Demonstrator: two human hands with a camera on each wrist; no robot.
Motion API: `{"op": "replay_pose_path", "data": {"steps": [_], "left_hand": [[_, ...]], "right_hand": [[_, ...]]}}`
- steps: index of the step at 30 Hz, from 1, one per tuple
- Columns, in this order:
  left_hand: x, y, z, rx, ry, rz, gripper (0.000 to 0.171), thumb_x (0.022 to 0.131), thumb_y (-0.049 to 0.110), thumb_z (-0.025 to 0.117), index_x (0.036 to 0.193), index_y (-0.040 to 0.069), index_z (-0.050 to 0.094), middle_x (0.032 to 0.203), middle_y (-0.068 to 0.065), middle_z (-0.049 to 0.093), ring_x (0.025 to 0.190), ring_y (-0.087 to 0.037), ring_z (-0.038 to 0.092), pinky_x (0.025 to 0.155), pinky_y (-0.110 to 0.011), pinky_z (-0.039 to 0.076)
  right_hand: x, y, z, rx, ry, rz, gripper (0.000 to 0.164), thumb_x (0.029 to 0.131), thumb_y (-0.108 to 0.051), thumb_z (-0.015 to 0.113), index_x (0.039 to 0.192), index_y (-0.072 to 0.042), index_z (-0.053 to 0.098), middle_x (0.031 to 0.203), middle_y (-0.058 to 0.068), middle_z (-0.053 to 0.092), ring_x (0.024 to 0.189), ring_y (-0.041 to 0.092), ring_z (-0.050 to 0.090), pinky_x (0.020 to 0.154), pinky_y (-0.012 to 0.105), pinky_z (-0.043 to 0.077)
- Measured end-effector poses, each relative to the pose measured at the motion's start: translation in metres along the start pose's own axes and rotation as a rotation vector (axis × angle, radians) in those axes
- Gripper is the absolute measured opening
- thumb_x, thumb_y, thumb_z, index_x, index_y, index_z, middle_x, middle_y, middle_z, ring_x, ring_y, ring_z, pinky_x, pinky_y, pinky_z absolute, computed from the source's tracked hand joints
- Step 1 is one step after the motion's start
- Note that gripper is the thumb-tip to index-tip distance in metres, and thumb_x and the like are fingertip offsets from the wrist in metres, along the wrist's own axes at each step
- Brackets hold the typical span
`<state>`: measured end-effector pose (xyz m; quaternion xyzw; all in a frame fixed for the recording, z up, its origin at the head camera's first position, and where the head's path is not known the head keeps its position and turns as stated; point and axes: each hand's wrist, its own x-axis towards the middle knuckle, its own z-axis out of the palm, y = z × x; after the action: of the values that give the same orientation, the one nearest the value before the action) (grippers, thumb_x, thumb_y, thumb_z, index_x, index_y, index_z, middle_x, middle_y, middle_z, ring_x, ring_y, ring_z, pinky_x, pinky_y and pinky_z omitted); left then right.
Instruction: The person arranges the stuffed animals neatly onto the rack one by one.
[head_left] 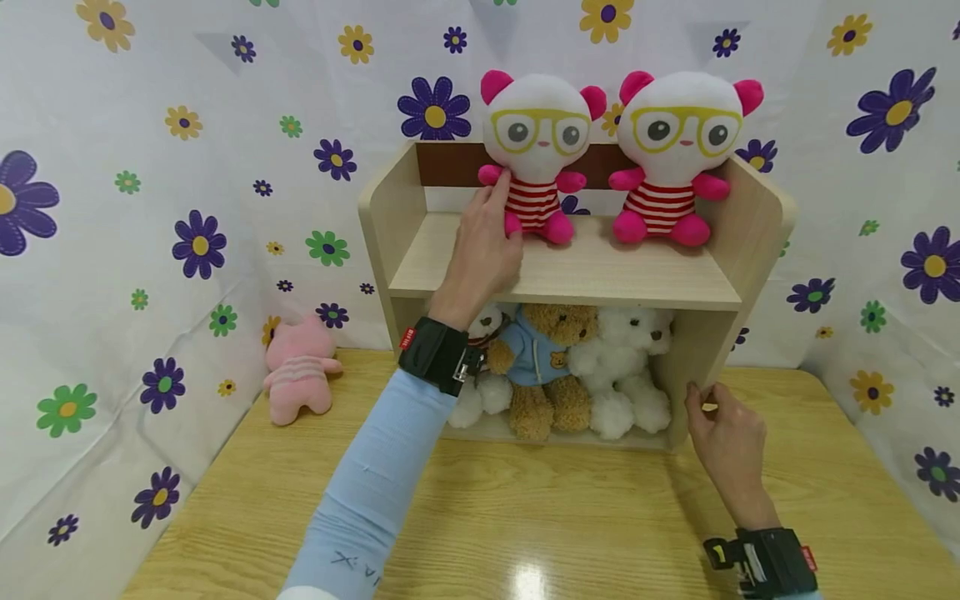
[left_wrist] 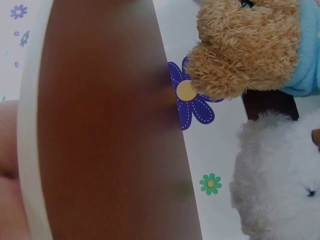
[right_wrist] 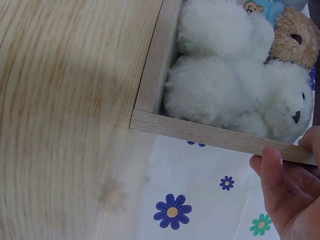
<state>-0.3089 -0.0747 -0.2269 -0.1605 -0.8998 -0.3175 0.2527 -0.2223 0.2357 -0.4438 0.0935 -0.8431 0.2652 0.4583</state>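
Note:
My left hand (head_left: pixel 486 246) reaches over the upper board of a small wooden shelf (head_left: pixel 630 271). Its fairly straight fingers touch the side of a plush panda (head_left: pixel 534 204) with pink ears, yellow glasses and a striped body, sitting upright. In the left wrist view only a bit of the hand (left_wrist: pixel 7 175) shows beyond the blurred board. My right hand (head_left: pixel 727 437) is low at the shelf's right side. The right wrist view has its thumb and fingers (right_wrist: pixel 272 170) pinching the edge of the side panel (right_wrist: pixel 200 134). A matching plush panda (head_left: pixel 667 200) sits to the right.
In the lower compartment sit a brown teddy bear (head_left: pixel 551 367) in a blue hoodie, a white plush dog (head_left: pixel 626 367) and another white plush (head_left: pixel 487 396), partly hidden by my left wrist. A pink plush (head_left: pixel 300 371) leans at the table's left. Flowered cloth (head_left: pixel 247 150) hangs behind.

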Motion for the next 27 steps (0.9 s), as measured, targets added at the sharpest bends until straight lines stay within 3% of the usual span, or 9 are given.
{"op": "replay_pose_path", "data": {"steps": [12, 18, 27], "left_hand": [[0.004, 0.015, 0.010, -0.041, -0.067, 0.007, 0.066, 0.101, 0.006, 0.052, 0.162, 0.006, 0.027, 0.156, -0.017, 0.044, 0.147, -0.030, 0.043, 0.122, -0.038, 0.034], [0.002, 0.014, 0.012, -0.051, -0.066, 0.020, 0.067, 0.100, 0.006, 0.054, 0.162, 0.007, 0.028, 0.156, -0.018, 0.044, 0.146, -0.031, 0.045, 0.121, -0.039, 0.036], [0.000, 0.008, 0.004, -0.012, -0.139, 0.066, 0.075, 0.096, 0.014, 0.060, 0.163, 0.010, 0.026, 0.160, -0.015, 0.044, 0.148, -0.027, 0.044, 0.122, -0.038, 0.036]], "right_hand": [[0.000, 0.000, 0.000, 0.005, -0.019, 0.016, 0.018, 0.090, -0.001, 0.070, 0.075, 0.005, 0.062, 0.066, 0.025, 0.069, 0.052, 0.036, 0.070, 0.046, 0.010, 0.039], [-0.001, -0.002, 0.003, 0.001, -0.015, 0.011, 0.021, 0.090, -0.001, 0.070, 0.072, 0.004, 0.061, 0.063, 0.024, 0.068, 0.050, 0.035, 0.069, 0.044, 0.013, 0.040], [-0.001, -0.004, 0.000, 0.004, -0.007, -0.005, 0.019, 0.089, 0.000, 0.070, 0.073, 0.005, 0.061, 0.063, 0.024, 0.068, 0.050, 0.035, 0.069, 0.045, 0.014, 0.042]]}}
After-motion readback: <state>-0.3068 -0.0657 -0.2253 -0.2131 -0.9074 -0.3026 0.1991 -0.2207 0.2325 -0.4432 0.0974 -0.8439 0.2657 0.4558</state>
